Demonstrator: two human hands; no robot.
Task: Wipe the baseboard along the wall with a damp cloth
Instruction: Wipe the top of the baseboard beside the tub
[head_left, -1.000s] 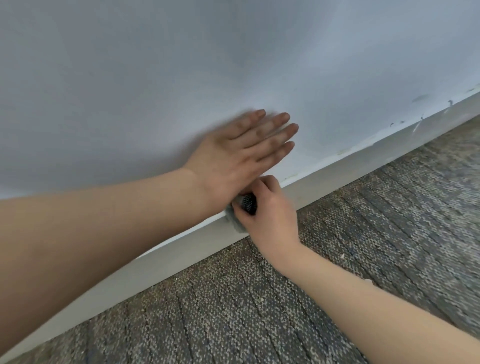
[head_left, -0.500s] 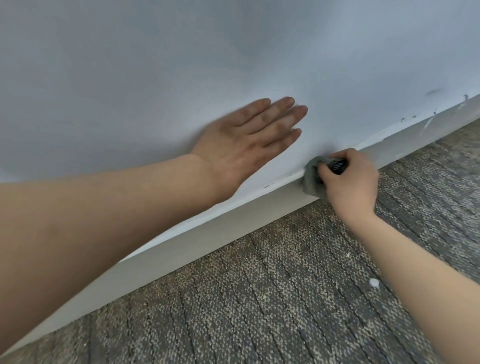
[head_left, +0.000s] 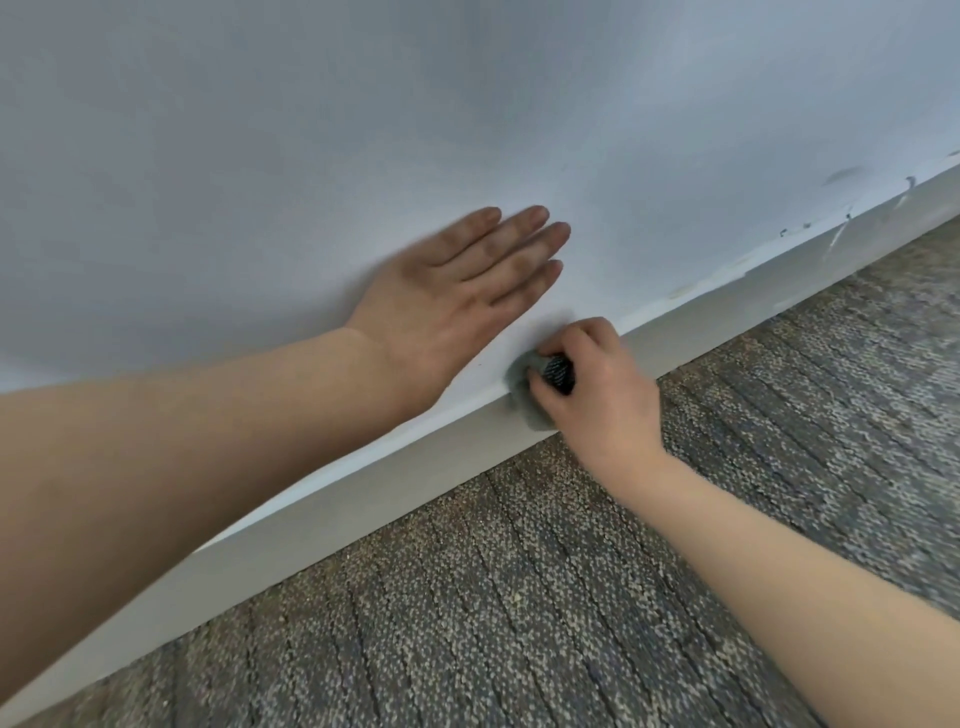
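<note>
Grey flecked carpet (head_left: 519, 597) nearest. Right hand (head_left: 602, 395), entering from 4 o'clock, clenches cloth (head_left: 524, 397): small grey-green wad with dark textured patch, pressed on white baseboard (head_left: 363, 499). Left hand (head_left: 447, 306) flat, fingers straight, on wall (head_left: 467, 104) at cloth's 11 o'clock.

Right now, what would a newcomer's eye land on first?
The left hand lies flat on the wall, mid-frame. Just below and to its right, the right hand holds a grey cloth bunched against the baseboard. Far right, dark scuffs mark the wall just above the baseboard.
</note>
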